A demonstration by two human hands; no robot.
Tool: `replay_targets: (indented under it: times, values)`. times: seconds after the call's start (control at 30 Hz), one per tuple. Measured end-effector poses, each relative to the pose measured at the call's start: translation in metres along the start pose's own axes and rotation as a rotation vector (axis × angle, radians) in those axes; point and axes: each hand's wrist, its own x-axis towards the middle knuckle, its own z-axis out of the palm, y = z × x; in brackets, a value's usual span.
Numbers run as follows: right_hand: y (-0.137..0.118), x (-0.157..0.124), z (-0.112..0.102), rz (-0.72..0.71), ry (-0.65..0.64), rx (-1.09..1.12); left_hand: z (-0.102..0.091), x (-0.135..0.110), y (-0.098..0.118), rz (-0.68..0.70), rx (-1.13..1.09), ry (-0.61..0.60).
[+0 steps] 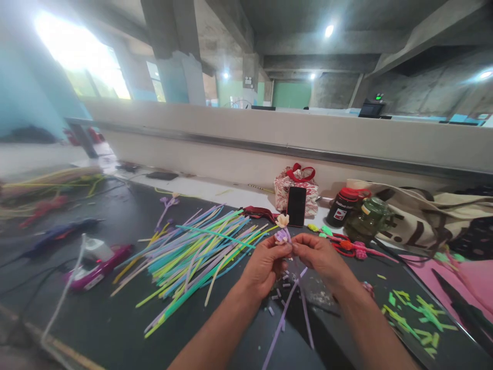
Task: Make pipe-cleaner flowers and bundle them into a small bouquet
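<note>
Pinching a purple flower (281, 237) below its petals, left fingers (280, 251) and right fingers (305, 248) press close, almost meeting.

A lilac flower (282, 236) and loose stems (200, 252) are showing a matt, fuzzy-looking finish over a smooth, dull black surface (123, 321), while a magenta base (100, 271) is gleaming like plastic, a printed bag (282, 181) is showing cloth-like folds and overhead beams (231, 25) are baring grey concrete.
</note>
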Motion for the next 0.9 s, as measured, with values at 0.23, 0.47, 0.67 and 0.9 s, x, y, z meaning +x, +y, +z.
replay_targets:
  times: [0.23, 0.47, 0.67, 0.9]
  values:
    - [0.007, -0.001, 0.009, -0.027, 0.072, 0.072, 0.002, -0.001, -0.004, 0.142, 0.096, 0.017]
    - [-0.001, -0.006, 0.012, -0.015, 0.116, 0.023, -0.002, -0.002, 0.003, 0.167, 0.217, -0.046]
    - [-0.001, -0.006, 0.009, -0.013, 0.116, 0.032, -0.004, -0.002, 0.005, 0.124, 0.322, -0.053]
    - [0.012, -0.007, 0.014, -0.081, 0.18, 0.063, 0.0, -0.001, -0.006, 0.258, 0.344, 0.01]
